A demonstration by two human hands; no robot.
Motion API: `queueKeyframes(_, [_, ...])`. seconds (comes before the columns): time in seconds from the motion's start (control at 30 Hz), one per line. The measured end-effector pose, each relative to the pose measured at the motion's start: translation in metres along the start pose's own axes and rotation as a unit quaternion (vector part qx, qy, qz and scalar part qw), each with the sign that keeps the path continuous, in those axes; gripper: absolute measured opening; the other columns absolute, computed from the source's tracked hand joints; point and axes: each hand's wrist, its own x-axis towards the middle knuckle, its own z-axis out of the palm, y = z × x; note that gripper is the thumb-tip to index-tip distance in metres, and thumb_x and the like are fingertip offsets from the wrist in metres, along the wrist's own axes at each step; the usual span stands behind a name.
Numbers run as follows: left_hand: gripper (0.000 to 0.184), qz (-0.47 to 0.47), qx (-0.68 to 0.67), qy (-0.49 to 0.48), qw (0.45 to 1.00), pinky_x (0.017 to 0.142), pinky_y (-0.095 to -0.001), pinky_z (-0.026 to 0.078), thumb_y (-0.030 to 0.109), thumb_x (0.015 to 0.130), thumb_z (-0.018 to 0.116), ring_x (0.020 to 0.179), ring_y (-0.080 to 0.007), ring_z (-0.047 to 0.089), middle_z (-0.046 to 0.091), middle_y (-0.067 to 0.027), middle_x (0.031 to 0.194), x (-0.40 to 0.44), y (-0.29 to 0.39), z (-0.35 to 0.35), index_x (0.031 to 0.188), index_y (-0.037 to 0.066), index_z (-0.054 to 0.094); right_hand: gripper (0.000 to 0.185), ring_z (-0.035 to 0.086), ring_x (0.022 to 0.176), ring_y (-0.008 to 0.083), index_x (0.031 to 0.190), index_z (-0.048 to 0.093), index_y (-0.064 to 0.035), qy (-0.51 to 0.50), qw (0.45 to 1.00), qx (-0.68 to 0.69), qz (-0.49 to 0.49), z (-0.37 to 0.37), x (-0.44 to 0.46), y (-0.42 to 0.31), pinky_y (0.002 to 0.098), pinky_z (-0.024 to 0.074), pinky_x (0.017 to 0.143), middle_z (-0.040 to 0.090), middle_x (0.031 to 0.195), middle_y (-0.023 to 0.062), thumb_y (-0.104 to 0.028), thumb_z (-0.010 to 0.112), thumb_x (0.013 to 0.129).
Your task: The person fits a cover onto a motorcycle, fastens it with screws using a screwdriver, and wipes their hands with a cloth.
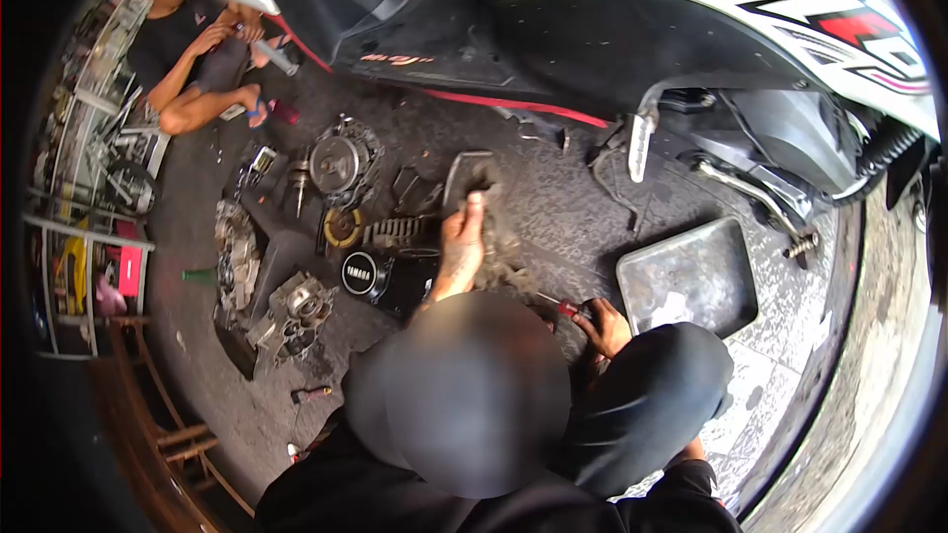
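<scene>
My left hand [460, 249] is closed at the near-left side of a grimy brown-grey metal part [499, 262], with the thumb pointing up and the fingers partly hidden. The part's outline is blurred. To the right, my right hand [606, 329] is wrapped round a screwdriver [567, 308] with a red handle, whose thin shaft points left toward the part. Left of my left hand lie a black cover [363, 274] marked YAMAHA and a ribbed dark part [395, 230]. A dark round blurred shape [479, 395] covers the area below the hands.
A metal tray [688, 276] lies on the floor at right. Engine casings [298, 314] and a round housing [337, 164] are spread at left. A scooter [592, 39] stands across the top. Another person [188, 59] sits at upper left, near shelves [89, 148].
</scene>
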Motion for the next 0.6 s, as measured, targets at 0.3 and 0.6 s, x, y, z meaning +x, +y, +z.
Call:
queueKeyframes(0.3, [0.048,0.001,-0.002,-0.043,0.999,0.097,-0.0318,0.039,0.043,0.1,0.053,0.109,-0.0159,0.051,0.061,-0.0055,0.117,-0.012,0.004,0.011,0.122,0.002,0.06,0.036,0.053,0.108,0.0395,0.125,0.048,-0.0069,0.079,0.996,-0.045,0.024,0.028,0.04,-0.014,0.0471,0.0435,0.092,0.054,0.116,0.0204,-0.021,0.054,0.093])
queueKeyframes(0.6, [0.034,-0.049,0.012,-0.282,0.958,0.103,-0.0292,0.039,0.013,0.098,0.058,0.117,-0.0131,0.054,0.061,-0.0045,0.126,-0.008,0.023,-0.01,0.13,0.0,0.056,0.084,0.033,0.139,0.0389,0.15,0.034,-0.0133,-0.032,0.978,0.2,-0.043,-0.071,0.033,-0.04,0.0526,0.0327,0.11,0.04,0.146,0.0191,-0.029,0.076,0.079])
